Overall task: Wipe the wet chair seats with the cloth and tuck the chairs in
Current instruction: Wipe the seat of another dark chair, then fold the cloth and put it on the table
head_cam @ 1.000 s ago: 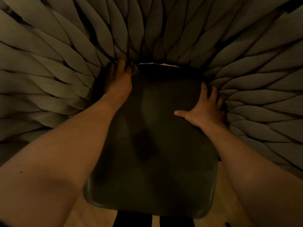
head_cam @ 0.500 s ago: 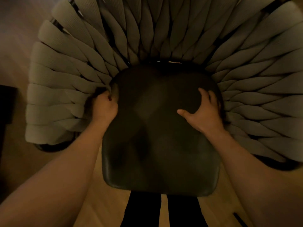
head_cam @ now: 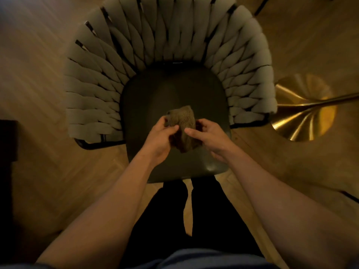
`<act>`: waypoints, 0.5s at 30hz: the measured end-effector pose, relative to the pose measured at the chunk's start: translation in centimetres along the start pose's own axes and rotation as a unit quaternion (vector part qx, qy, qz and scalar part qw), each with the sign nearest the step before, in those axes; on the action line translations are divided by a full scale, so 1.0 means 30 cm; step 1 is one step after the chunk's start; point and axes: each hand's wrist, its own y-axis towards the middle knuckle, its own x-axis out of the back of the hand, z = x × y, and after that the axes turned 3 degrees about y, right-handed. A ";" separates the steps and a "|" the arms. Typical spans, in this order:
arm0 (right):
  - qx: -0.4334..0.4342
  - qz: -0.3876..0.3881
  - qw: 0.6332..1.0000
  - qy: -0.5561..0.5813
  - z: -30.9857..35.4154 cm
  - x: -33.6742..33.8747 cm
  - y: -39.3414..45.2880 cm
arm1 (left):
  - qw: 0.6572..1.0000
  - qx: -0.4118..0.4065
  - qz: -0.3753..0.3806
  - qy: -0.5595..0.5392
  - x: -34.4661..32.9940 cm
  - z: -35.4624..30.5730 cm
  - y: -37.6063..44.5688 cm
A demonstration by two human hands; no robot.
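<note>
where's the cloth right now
In the head view the cloth is held up between both hands, left hand and right hand, just above the middle of the dark chair seat.

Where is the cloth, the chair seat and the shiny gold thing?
cloth (head_cam: 183, 118): head view, its upper fuzzy part.
chair seat (head_cam: 171, 88): head view, bare dark back part.
gold base (head_cam: 303, 121): head view, shiny flared surface.

Both hands have left the edges of the dark smooth chair seat (head_cam: 174, 94); the left hand (head_cam: 161, 136) and right hand (head_cam: 207, 138) now hold a crumpled brown terry cloth (head_cam: 182, 123) at frame centre, newly in view.
</note>
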 end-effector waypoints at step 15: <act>0.070 -0.039 0.997 0.020 0.019 0.098 -0.555 | 0.964 -0.073 0.119 0.226 -0.216 -0.091 -0.376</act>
